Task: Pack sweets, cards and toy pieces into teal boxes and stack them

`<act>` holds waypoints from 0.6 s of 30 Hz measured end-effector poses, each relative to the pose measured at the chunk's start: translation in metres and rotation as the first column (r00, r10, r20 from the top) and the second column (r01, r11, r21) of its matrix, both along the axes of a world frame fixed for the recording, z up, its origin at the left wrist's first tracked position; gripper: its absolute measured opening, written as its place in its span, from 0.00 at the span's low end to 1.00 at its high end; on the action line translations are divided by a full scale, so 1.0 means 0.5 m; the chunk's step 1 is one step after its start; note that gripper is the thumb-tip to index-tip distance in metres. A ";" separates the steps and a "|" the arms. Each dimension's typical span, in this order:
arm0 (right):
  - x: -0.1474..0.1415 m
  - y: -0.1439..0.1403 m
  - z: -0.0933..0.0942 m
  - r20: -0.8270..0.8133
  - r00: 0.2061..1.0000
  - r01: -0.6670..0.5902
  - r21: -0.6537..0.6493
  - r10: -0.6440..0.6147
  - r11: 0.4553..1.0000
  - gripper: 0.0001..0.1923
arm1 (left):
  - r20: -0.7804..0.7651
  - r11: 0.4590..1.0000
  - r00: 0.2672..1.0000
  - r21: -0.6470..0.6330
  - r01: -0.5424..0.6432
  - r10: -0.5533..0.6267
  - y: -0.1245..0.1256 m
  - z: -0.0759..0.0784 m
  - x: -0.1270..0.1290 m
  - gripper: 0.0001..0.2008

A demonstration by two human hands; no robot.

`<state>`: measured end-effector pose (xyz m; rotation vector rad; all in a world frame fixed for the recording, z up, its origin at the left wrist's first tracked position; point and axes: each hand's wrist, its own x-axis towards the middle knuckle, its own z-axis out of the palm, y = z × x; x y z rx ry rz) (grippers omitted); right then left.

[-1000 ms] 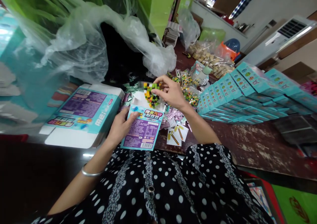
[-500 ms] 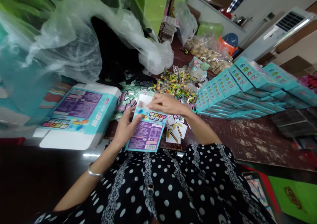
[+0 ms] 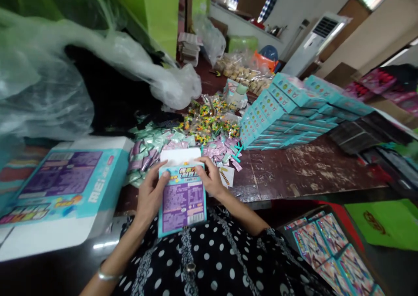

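Both hands hold a small turquoise and purple printed box [image 3: 183, 200] in front of my body, its white top flap [image 3: 180, 155] standing up. My left hand [image 3: 151, 191] grips the upper left edge, thumb on the printed face. At the upper right edge my right hand [image 3: 210, 176] is closed the same way, thumb near the printed title. Whatever is inside the box is hidden. Just right of it lies a white card with a dotted yellow picture [image 3: 227, 175]. Small green and purple sachets [image 3: 220, 150] are heaped behind the box.
A larger turquoise carton [image 3: 107, 187] lies at the left. Bags of colourful pieces [image 3: 209, 119] sit behind the sachets. Stacked turquoise boxes [image 3: 277, 117] stand on the worn brown table [image 3: 294, 174] at the right. An open carton of printed packs [image 3: 326, 243] is at the lower right.
My right hand has moved from the box's flap to its upper right edge. The flap now stands wider in view. The camera view has turned right.
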<state>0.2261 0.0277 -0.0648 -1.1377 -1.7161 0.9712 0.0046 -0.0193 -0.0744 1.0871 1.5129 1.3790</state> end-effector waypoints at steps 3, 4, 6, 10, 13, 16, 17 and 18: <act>-0.005 0.006 0.001 0.021 1.000 0.020 0.040 -0.021 0.999 0.21 | -0.091 0.999 0.996 -0.031 0.010 -0.013 0.019 -0.004 -0.016 0.32; -0.007 0.010 -0.001 0.007 1.000 0.028 0.059 -0.029 0.998 0.20 | -0.112 1.000 0.994 -0.007 -0.004 0.003 0.028 -0.004 -0.021 0.32; -0.015 0.018 -0.010 -0.066 0.996 0.067 0.079 -0.062 0.995 0.20 | -0.098 0.996 0.994 0.067 -0.050 0.056 0.043 -0.002 -0.025 0.30; -0.027 0.036 -0.021 -0.314 0.938 0.135 -0.055 -0.145 0.989 0.27 | 0.066 0.986 0.991 0.113 -0.126 0.119 0.055 0.000 -0.032 0.31; -0.020 0.049 -0.002 -0.386 0.922 -0.037 -0.135 -0.018 0.990 0.36 | 0.082 0.999 0.996 0.036 -0.032 0.029 0.052 0.013 -0.048 0.33; -0.009 0.062 0.033 -0.375 0.913 -0.252 -0.208 0.161 0.945 0.37 | 0.091 0.991 0.988 -0.023 0.131 -0.129 0.049 0.047 -0.066 0.34; -0.007 0.066 0.044 -0.366 0.913 -0.274 -0.224 0.179 0.935 0.37 | 0.062 0.985 0.983 -0.011 0.172 -0.171 0.050 0.061 -0.071 0.33; -0.005 0.070 0.052 -0.351 0.919 -0.272 -0.230 0.180 0.934 0.37 | 0.008 0.979 0.979 0.018 0.203 -0.203 0.051 0.074 -0.074 0.32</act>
